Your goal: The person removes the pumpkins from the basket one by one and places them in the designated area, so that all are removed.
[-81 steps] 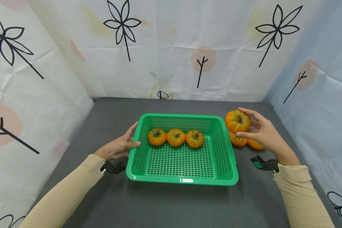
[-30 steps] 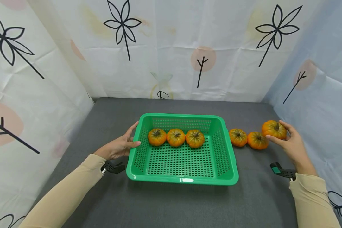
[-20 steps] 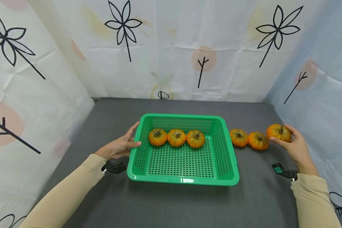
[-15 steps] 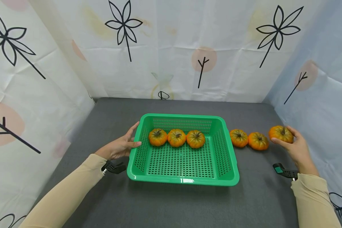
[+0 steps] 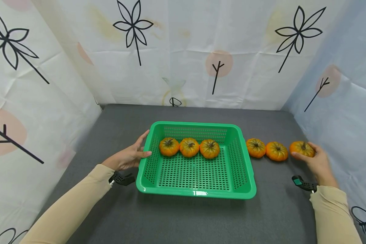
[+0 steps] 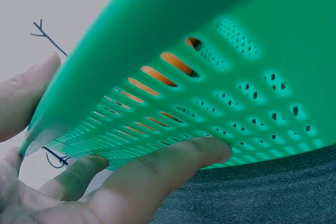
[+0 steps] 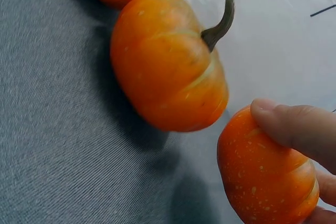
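Observation:
A green plastic basket point(image 5: 198, 193) with slotted walls sits mid-table, holding a row of three small orange pumpkins point(image 5: 189, 147) toward its back. My left hand point(image 5: 126, 158) grips its left side, thumb on the rim and fingers against the outer wall point(image 6: 157, 114). To the right of the basket, my right hand point(image 5: 320, 164) holds another small pumpkin point(image 5: 299, 147) between thumb and fingers, low over the table. In the right wrist view this held pumpkin point(image 7: 262, 177) is beside a stemmed pumpkin point(image 7: 168, 72), with a narrow gap between them.
Two pumpkins stand on the grey table point(image 5: 201, 220) right of the basket: one close to its rim point(image 5: 255, 148), the other pumpkin point(image 5: 276, 151) beside it. White printed cloth point(image 5: 189, 40) encloses the table at the back and sides.
My right hand has carried its pumpkin from above the pumpkin nearest the basket rightward, then down to the right end of the row. My left hand has stayed on the basket.

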Motion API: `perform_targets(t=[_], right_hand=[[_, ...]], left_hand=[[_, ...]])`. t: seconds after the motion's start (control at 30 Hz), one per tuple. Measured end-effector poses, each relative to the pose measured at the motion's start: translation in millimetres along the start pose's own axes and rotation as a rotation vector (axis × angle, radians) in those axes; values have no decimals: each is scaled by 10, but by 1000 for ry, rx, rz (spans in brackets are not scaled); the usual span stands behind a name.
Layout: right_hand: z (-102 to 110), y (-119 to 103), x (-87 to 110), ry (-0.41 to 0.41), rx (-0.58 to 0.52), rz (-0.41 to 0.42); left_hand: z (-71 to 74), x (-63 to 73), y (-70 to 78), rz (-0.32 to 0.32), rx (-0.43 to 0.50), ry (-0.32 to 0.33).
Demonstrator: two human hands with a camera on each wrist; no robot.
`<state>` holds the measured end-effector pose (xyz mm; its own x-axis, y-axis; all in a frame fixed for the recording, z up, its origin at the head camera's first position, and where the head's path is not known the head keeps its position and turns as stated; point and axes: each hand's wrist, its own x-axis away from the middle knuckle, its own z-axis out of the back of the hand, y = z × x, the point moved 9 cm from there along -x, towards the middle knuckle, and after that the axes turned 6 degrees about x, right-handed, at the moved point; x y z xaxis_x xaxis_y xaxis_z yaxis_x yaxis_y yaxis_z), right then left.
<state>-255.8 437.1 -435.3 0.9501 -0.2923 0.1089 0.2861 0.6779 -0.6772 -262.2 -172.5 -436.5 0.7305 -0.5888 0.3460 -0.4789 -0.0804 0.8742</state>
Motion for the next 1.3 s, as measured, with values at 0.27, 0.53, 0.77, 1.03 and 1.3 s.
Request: perform_targets(t=[0.27,0.53,0.77,1.03,1.3], right_hand=[[-70,143,-37,-27,-19,-40],[-122,224,-45,-48,-54,-73],[-149,275,-49,-57,-70,-98],[-167,290,-61,-82,-76,-100],[-177,294,-80,-124,-78,-96]], left_hand=[[11,-15,-3,3,0,12],[6,-12,-18,10,12,17],[0,-14,-14,7,2,-3],[-5,-15,-9,12,2,-11],[-2,-14,4,8,-4,-1]])
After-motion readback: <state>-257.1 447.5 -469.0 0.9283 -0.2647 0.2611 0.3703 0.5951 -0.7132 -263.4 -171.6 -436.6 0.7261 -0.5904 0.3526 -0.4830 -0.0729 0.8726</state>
